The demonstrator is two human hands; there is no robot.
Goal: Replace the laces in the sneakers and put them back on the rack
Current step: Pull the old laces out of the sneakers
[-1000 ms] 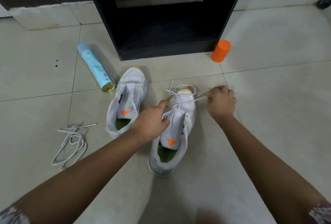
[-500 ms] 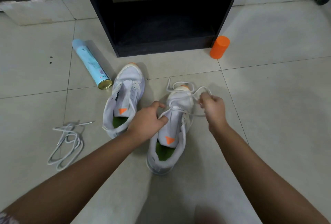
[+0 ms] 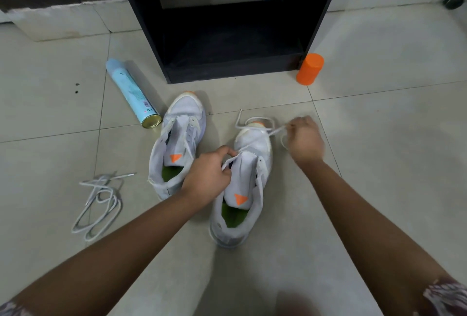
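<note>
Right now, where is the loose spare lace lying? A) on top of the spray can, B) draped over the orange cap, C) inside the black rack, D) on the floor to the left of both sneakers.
D: the loose lace lies in a tangle on the tiled floor, left of the left sneaker, apart from the spray can and the rack.

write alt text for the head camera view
Two hands lace a white sneaker on a tiled floor: left hand pinches the lace at the tongue, right hand pulls it taut. A second sneaker and loose lace lie left.
</note>
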